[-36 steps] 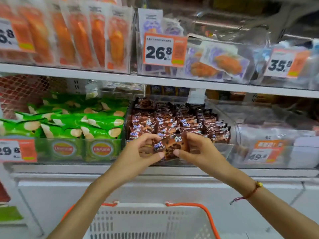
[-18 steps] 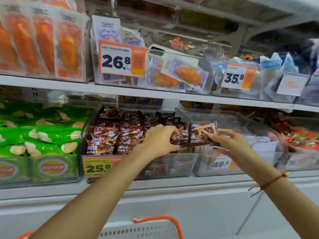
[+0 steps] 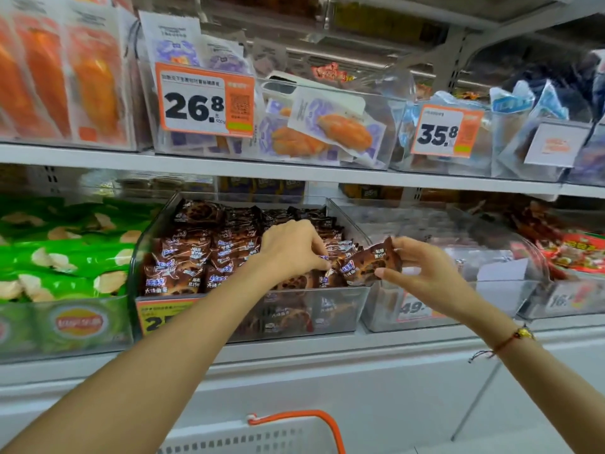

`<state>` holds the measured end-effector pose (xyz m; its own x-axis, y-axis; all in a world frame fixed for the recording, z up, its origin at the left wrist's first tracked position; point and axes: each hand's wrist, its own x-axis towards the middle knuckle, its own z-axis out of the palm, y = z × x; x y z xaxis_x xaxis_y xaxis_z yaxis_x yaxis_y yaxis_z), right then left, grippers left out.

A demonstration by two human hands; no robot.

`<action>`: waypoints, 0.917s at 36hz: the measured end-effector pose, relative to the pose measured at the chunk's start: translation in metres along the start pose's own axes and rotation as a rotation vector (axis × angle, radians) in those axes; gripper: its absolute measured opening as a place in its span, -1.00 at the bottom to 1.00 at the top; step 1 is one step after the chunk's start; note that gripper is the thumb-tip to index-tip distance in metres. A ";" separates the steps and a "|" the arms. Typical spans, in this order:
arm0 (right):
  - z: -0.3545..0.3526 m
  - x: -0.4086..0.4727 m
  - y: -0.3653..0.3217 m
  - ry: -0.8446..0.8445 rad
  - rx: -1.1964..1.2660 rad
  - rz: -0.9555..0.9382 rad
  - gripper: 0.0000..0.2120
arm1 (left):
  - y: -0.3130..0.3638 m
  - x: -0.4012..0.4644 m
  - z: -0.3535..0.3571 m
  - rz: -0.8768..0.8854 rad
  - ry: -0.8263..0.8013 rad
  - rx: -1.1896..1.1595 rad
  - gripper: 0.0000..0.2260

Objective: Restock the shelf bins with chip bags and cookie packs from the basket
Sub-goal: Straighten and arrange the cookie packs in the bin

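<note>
A clear bin (image 3: 357, 306) on the middle shelf holds several brown cookie packs (image 3: 183, 257). My left hand (image 3: 291, 247) reaches into its right part, fingers curled down on a pack lying among the others. My right hand (image 3: 422, 267) pinches one brown cookie pack (image 3: 370, 263) by its right end, held tilted over the bin's front right corner. To the left, a bin of green chip bags (image 3: 65, 257) is stacked full. The white basket (image 3: 262, 437) with an orange handle shows at the bottom edge.
An upper shelf (image 3: 294, 172) carries bins of orange and purple bread packs with price tags 26.8 and 35.8. Right of the cookie bin stands another clear bin (image 3: 458, 309) with pale packs, then red packs. A white cabinet front runs below.
The view has shifted slightly right. My left hand has sunk deeper among the packs in the bin. My right hand has brought its cookie pack down toward the bin's right corner.
</note>
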<state>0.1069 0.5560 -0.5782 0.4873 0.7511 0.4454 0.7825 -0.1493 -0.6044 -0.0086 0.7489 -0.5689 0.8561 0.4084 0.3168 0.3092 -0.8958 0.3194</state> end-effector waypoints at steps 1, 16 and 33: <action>0.001 0.002 -0.001 -0.024 -0.009 -0.026 -0.76 | -0.001 0.001 0.001 -0.004 -0.007 -0.010 -0.81; 0.035 0.010 0.015 0.066 -0.017 -0.082 -0.76 | -0.014 -0.034 -0.008 0.109 -0.091 -0.332 -0.76; 0.009 0.022 0.002 -0.023 -0.727 -0.579 -0.63 | 0.007 -0.045 0.015 0.168 0.169 -0.075 -0.66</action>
<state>0.1150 0.5780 -0.5757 -0.0573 0.8457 0.5306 0.9557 -0.1072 0.2741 -0.0390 0.7214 -0.5940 0.8096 0.2843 0.5135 0.1318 -0.9406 0.3130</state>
